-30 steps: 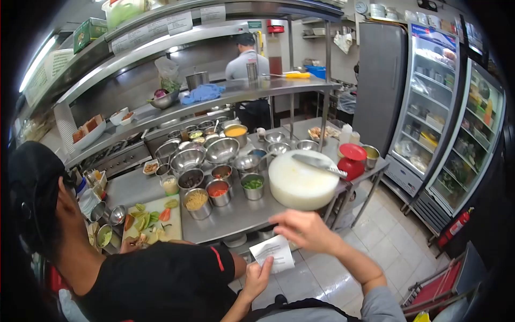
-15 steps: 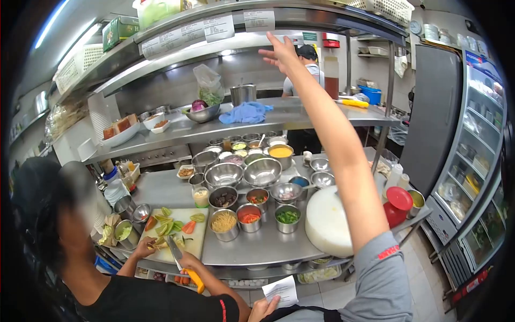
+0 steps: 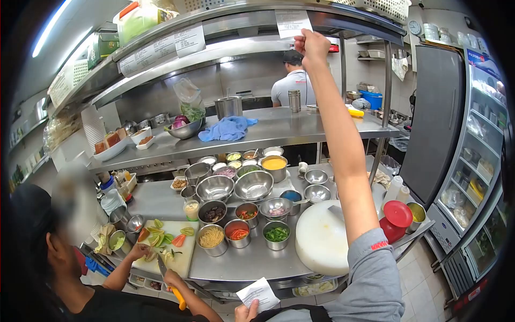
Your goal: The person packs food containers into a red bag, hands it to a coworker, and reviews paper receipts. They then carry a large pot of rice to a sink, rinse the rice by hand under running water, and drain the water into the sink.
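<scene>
White paper is what both hands have hold of, going by the head view, the only one there is. Up high, the person's right hand (image 3: 314, 47) has thumb and fingers closed in a pinch on the lower edge of a printed slip (image 3: 293, 22), which lies against the steel shelf edge (image 3: 241, 22). Half a second ago that hand was raised with its fingers spread and nothing between them; now the fingertips have met the paper. Whether the slip is coming loose or being pressed into place, I can't tell from here, and its print is too small to read. More slips (image 3: 189, 42) hang further left along the same edge.

Down low, the left hand (image 3: 245, 312) grips a second slip (image 3: 258, 295) near its lower edge, as it did a moment ago, with the paper tilted. So, I'd judge, both hands are now taken up with paper and neither is free for the food.

Below the raised arm, the tabletop (image 3: 263, 261) carries a steel pot of red strips (image 3: 238, 244) and another of chopped greens (image 3: 277, 246), left of a thick white block (image 3: 322, 236). Off to the left, a co-worker (image 3: 118, 306) in black holds a yellow-handled knife (image 3: 178, 298) at a cutting board (image 3: 185, 255).
</scene>
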### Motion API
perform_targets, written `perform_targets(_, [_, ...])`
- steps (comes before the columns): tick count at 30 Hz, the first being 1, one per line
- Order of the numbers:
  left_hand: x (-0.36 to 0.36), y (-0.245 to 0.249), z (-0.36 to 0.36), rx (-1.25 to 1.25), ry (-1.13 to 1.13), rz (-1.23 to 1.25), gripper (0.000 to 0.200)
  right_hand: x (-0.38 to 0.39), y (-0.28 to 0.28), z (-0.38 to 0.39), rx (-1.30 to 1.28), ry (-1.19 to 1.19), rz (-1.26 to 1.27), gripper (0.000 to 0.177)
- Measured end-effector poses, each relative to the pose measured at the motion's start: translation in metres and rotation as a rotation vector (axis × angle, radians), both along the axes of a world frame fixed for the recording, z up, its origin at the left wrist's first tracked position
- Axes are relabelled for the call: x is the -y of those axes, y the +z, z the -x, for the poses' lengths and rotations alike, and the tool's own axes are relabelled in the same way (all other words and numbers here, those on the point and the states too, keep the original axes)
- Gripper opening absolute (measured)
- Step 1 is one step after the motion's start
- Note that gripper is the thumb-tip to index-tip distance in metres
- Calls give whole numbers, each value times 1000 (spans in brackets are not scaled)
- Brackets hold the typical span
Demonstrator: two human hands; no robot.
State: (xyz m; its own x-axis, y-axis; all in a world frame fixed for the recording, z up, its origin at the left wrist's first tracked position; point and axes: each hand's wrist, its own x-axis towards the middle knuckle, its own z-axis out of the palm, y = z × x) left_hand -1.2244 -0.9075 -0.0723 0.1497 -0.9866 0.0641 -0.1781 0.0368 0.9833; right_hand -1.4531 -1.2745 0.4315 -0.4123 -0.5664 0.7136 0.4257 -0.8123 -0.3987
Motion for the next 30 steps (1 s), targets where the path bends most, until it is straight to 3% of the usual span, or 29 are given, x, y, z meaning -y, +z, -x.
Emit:
perform_targets(4, [-2,10,6,129,33,23,31,5,10,-7,64,-6,33,19])
perform_targets(5, [-4,12,6,123,35,7,31,9,5,-9,38,31,-21,38])
perform_targets(7, [-9,16,10,95,46,6,31,3,-1,-39,292,95,-273,48])
perform_targets(9, [-12,21,9,75,62,40,32,3,-8,-83,83,129,-276,64])
perform_targets(11, [-13,14,5,97,97,37,33,15,4,-129,-365,207,-248,80])
perform_targets(13, [-16,16,7,130,128,33,33,1,18,-164,-610,198,-217,94])
perform_targets(14, [-17,17,6,121,128,-2,33,4,26,-176,-690,125,-214,73])
perform_targets(17, [-19,7,3,118,184,11,33,11,32,-188,-740,224,-141,47])
perform_targets(18, [-20,3,1,133,184,11,32,-5,25,-185,-610,191,-141,29])
perform_targets(22, [-18,-4,-9,170,131,8,32,-16,-15,-122,-508,-82,11,25])
perform_targets(24, [-15,-3,-11,159,108,4,32,1,-27,-70,-481,-453,91,24])
perform_targets(30, [-8,3,-12,142,63,-14,32,12,9,16,-464,-415,-64,24])
